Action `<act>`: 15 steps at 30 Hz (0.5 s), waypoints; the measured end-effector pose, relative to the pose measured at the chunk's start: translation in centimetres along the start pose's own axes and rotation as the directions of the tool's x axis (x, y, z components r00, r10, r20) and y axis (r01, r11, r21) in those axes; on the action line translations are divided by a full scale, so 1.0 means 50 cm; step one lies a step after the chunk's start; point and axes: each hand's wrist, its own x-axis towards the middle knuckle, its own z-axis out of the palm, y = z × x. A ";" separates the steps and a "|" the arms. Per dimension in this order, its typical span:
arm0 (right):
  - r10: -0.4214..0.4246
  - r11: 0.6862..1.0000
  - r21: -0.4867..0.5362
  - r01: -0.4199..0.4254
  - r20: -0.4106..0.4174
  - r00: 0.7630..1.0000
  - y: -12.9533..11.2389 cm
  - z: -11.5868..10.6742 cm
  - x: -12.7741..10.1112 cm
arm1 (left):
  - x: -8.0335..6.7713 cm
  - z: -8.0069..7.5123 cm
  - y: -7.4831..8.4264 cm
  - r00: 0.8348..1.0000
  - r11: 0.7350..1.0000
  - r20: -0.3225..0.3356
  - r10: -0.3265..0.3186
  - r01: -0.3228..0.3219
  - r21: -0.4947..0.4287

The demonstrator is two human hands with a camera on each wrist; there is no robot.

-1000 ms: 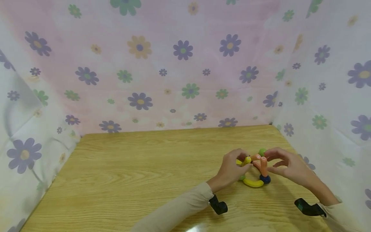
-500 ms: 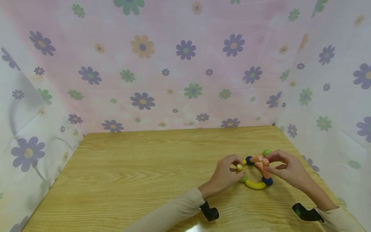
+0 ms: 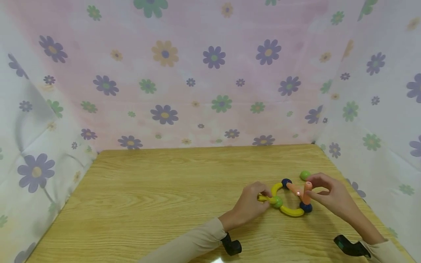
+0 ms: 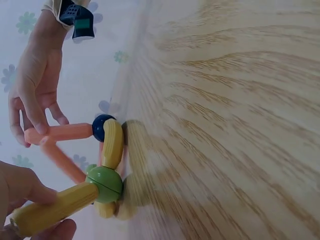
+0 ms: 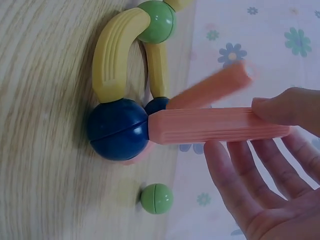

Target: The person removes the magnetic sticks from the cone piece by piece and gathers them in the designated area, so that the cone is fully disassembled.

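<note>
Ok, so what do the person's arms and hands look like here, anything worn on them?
Both hands are bare, with no gloves or rings that show. The left hand comes out of a long beige sleeve, and the right hand has a matching beige cuff at the frame's edge. Under each wrist sits a small black device; in the left wrist view the one on the right wrist shows a greenish face.

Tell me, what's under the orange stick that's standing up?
A dark blue ball sits under the upright orange stick, resting on the wooden table. The right hand pinches the stick's top, so that tip stays hidden.
</note>
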 end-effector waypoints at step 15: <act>0.026 0.993 0.117 -0.021 -0.045 0.999 0.032 -0.021 -0.051 | -0.014 -0.015 -0.011 0.976 0.988 0.175 -0.128 0.111 0.105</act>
